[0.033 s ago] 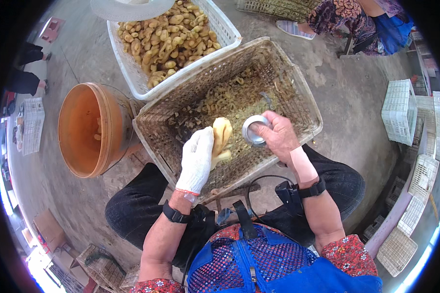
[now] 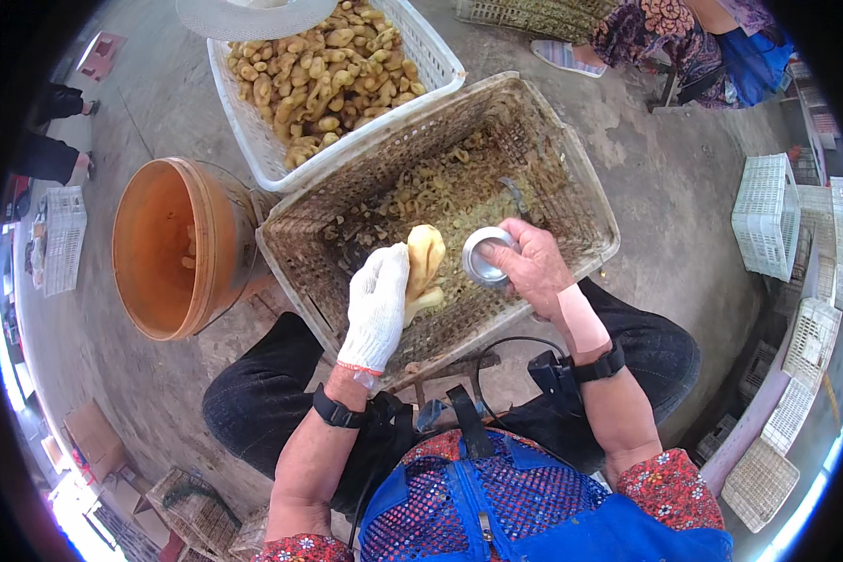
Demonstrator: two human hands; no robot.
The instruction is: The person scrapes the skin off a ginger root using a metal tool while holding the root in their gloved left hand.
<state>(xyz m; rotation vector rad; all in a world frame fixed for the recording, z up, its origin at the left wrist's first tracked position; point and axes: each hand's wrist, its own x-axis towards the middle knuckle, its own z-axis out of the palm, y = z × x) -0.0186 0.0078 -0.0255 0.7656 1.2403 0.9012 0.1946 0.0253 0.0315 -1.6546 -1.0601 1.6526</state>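
My left hand (image 2: 376,298), in a white knit glove, is closed around a pale, peeled piece of ginger (image 2: 425,258) with a stub sticking out below. Bare and just to the right of the ginger, my right hand (image 2: 534,265) grips a round silvery metal ring (image 2: 483,245), its thumb reaching into the opening. The ring and the ginger are apart. Both hands are over a dirty, pale plastic crate (image 2: 295,211) whose bottom is strewn with peelings (image 2: 459,201). A curved, greyish piece (image 2: 512,194) lies among them, its kind unclear.
Beyond the crate stands a white basket (image 2: 437,49) heaped with ginger (image 2: 332,80), partly covered by a pale hat brim (image 2: 253,21). An orange-lined bucket (image 2: 217,253) is at the left. Another person's slippered foot (image 2: 569,56) shows at upper right. White crates (image 2: 764,215) line the right side.
My right hand and the metal ring have shifted very slightly toward me and to the left. My left hand and the ginger look the same.
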